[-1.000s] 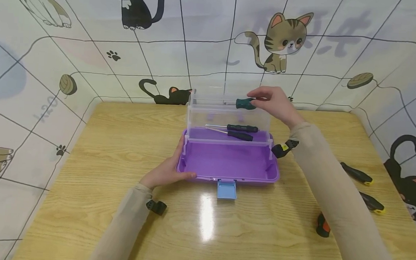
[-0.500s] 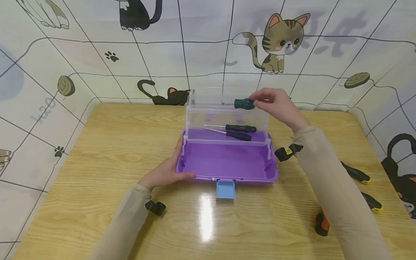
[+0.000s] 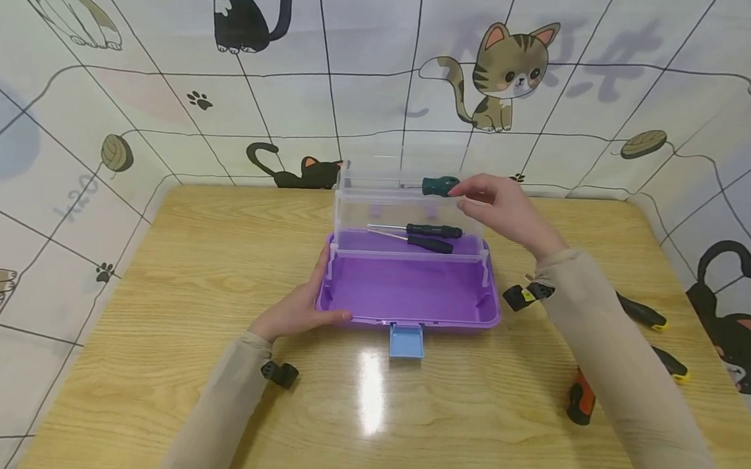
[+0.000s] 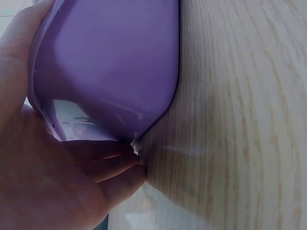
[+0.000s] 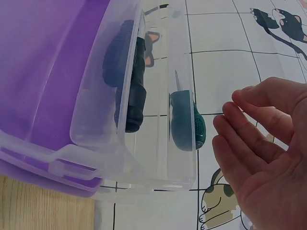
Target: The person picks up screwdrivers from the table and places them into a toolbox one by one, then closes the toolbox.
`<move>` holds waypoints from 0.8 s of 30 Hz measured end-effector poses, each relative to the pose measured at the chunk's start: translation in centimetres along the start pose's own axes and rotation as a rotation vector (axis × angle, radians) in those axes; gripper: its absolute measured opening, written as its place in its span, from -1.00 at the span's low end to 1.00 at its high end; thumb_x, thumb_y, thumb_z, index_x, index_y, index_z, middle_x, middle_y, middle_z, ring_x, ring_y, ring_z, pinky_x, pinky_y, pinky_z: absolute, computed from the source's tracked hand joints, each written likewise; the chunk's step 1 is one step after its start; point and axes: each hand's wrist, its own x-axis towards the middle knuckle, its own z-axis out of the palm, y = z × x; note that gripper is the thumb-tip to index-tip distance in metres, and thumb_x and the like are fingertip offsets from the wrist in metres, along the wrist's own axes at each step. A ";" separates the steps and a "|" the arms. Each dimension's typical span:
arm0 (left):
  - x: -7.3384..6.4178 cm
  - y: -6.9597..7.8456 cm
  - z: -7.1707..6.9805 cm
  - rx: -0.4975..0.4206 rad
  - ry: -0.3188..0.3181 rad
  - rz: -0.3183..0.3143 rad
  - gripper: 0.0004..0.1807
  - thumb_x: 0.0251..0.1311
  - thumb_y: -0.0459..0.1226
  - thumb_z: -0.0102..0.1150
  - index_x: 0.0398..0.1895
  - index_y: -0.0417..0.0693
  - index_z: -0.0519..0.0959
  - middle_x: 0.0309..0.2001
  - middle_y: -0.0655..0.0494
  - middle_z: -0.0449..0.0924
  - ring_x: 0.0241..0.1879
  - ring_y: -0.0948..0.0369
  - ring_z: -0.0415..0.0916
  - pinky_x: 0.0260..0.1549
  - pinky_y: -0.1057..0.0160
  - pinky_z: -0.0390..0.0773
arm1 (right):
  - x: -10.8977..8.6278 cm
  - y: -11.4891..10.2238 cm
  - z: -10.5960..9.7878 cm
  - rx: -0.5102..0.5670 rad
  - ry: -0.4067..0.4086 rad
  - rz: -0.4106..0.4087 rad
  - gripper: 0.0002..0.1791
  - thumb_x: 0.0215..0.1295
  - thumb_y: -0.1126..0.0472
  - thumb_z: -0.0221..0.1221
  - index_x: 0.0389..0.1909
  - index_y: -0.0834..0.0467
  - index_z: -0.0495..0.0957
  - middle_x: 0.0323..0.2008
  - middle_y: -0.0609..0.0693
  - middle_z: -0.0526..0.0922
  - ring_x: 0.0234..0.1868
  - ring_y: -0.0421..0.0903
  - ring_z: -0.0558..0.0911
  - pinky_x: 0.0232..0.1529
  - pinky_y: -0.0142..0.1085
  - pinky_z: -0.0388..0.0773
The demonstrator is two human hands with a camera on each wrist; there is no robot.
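A purple toolbox (image 3: 411, 288) stands unfolded on the table, with clear tiered trays (image 3: 350, 222) raised at its back. My left hand (image 3: 295, 309) grips its left end, thumb along the front rim and fingers round the side; the left wrist view shows the fingers against the purple wall (image 4: 110, 52). A green-handled screwdriver (image 3: 440, 186) lies in the top tray. Just right of its handle is my right hand (image 3: 504, 211); the right wrist view shows a gap between the relaxed fingers and the screwdriver (image 5: 182, 122). Two black-handled screwdrivers (image 3: 434, 231) lie in the lower tray.
A blue latch (image 3: 406, 340) hangs from the box's front. To the right, partly behind the right sleeve, lie black-and-yellow handled tools (image 3: 641, 311) and an orange-and-black handled tool (image 3: 581, 400). A cat-patterned backdrop (image 3: 374, 60) rises behind the table.
My right hand has let go of the green-handled screwdriver and drawn back to the right and slightly down. The screwdriver stays in the top tray. My left hand has kept its place.
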 end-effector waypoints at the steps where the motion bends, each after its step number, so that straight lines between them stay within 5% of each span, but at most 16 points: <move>1: 0.0 0.0 0.0 -0.002 0.000 0.001 0.38 0.03 -0.11 0.45 0.47 0.43 -0.59 0.52 0.17 -0.52 0.44 -0.05 -0.13 0.32 -0.09 0.04 | -0.1 0.0 0.0 -0.007 0.001 -0.007 -0.72 0.37 0.28 0.12 0.03 0.31 0.57 0.05 0.16 0.56 0.20 0.10 0.45 0.26 -0.07 0.32; 24: -0.1 -0.2 0.0 0.011 0.002 -0.017 0.37 0.04 -0.12 0.45 0.46 0.44 -0.60 0.53 0.09 -0.41 0.39 -0.11 0.04 0.30 -0.07 0.12 | -3.7 1.4 0.7 -0.007 0.061 -0.043 -0.77 0.32 0.39 0.13 -0.04 0.29 0.61 -0.02 0.13 0.60 0.08 0.05 0.52 0.18 -0.05 0.39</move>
